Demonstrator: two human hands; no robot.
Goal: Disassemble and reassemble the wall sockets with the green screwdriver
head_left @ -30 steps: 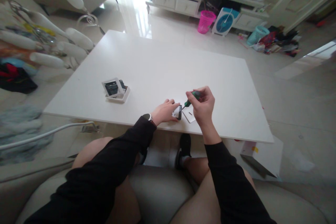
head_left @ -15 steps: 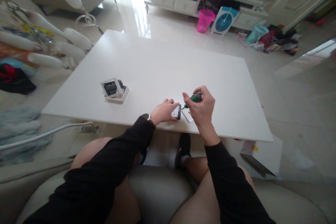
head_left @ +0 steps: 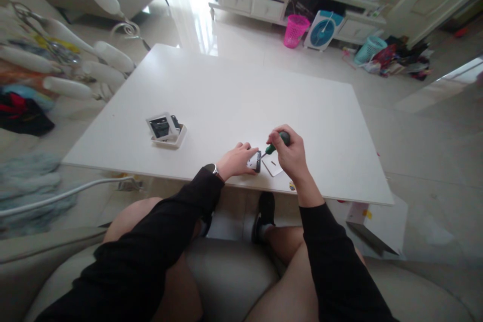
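Note:
Near the table's front edge, my left hand [head_left: 238, 160] grips a wall socket [head_left: 253, 162] with a white face and a dark back, holding it on its side. My right hand [head_left: 290, 153] is closed round the green handle of a screwdriver [head_left: 270, 149]. The screwdriver's shaft slants down to the left, and its tip is at the dark side of the socket. A flat white cover plate [head_left: 272, 166] with a small slot lies on the table just right of the socket, partly beneath my right hand.
On the white table [head_left: 234, 90], a white box [head_left: 169, 142] at left holds a white frame [head_left: 161, 126] and dark parts. A small yellow-and-dark item [head_left: 292, 186] lies at the front edge. White lamp arms [head_left: 109, 55] stand beyond the left edge.
My right hand has turned around the screwdriver handle and shifted slightly, uncovering more of the cover plate and the small item at the edge. My left hand keeps its grip on the socket.

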